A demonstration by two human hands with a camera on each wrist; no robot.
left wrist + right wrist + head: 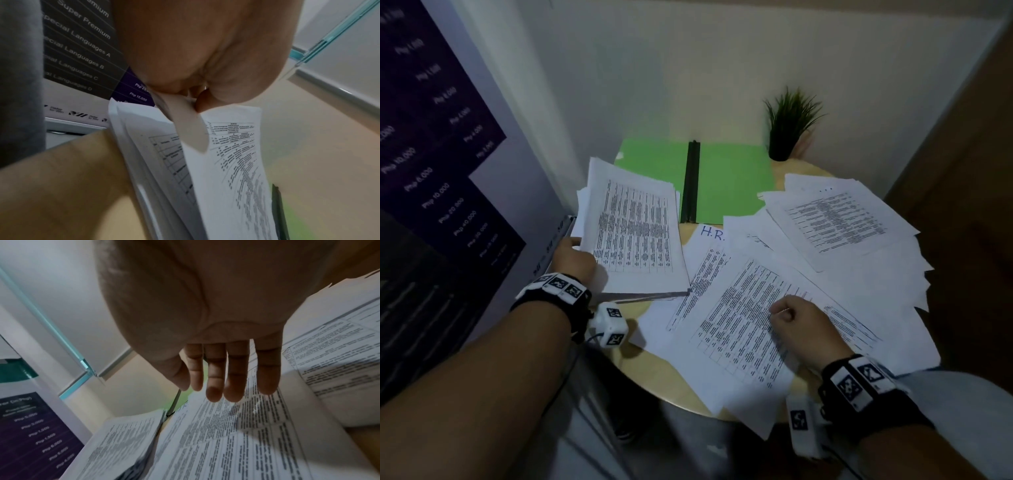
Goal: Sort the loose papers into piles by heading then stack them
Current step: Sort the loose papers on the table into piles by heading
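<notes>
Head view takes in the whole round wooden table (654, 370): an open green folder (732, 178) with a black spine lies at the back, a small potted plant (789, 126) just right of it. Nothing lies inside the folder; paper edges overlap its near corners.

Left hand (571, 255) at the table's left edge, holding a sheaf of printed sheets (635, 229) raised off the surface, tilted toward the person. The left wrist view alone shows the grip: thumb and fingers (202, 101) pinch the sheaf's (224, 162) upper corner, several pages fanning apart below the pinch.

Right hand (796, 320) over the loose papers (750, 329) spread across the middle and right of the table. From the head it looks loosely curled. The right wrist view shows the fingers (232, 378) extended and together, hanging above a printed table sheet (226, 443); whether the tips touch it cannot be told. It holds nothing.

One sheet marked "H.R." (710, 234) lies between the held sheaf and the right-hand spread. A further fanned pile (839, 219) sits at the far right.
</notes>
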